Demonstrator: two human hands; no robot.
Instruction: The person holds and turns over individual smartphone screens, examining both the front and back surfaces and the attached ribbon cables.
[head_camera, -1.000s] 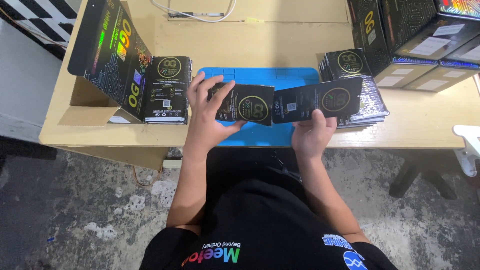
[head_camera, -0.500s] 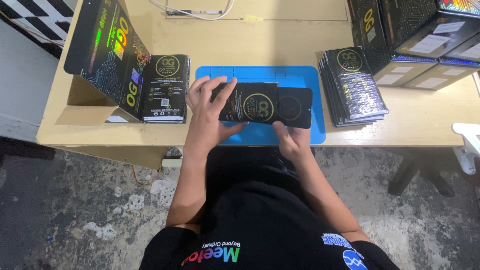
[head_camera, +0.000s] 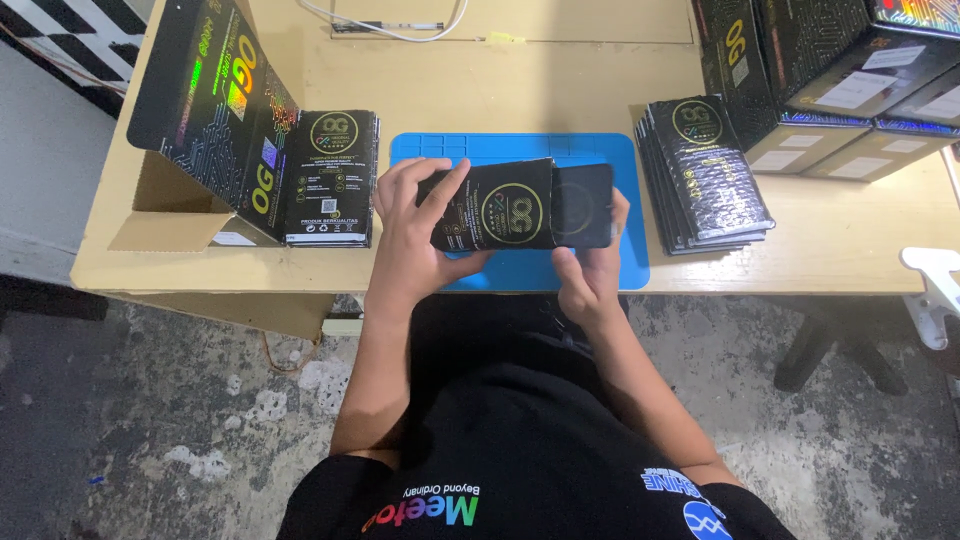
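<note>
Sliding a dark card (head_camera: 583, 205) into a black sleeve (head_camera: 490, 208) at frame centre, over the blue mat (head_camera: 520, 148). The left hand (head_camera: 412, 235) grips the sleeve; the right hand (head_camera: 590, 270) pinches the card. Pushing it home calls for straight alignment.

A flat black packet sleeve (head_camera: 495, 207) with a gold round emblem on its face is held level above a blue mat, tilted slightly, its long side running left to right. A black flat insert (head_camera: 583, 205), glossy with a faint ring mark, sticks out of the sleeve's right end, most of it already inside.
</note>
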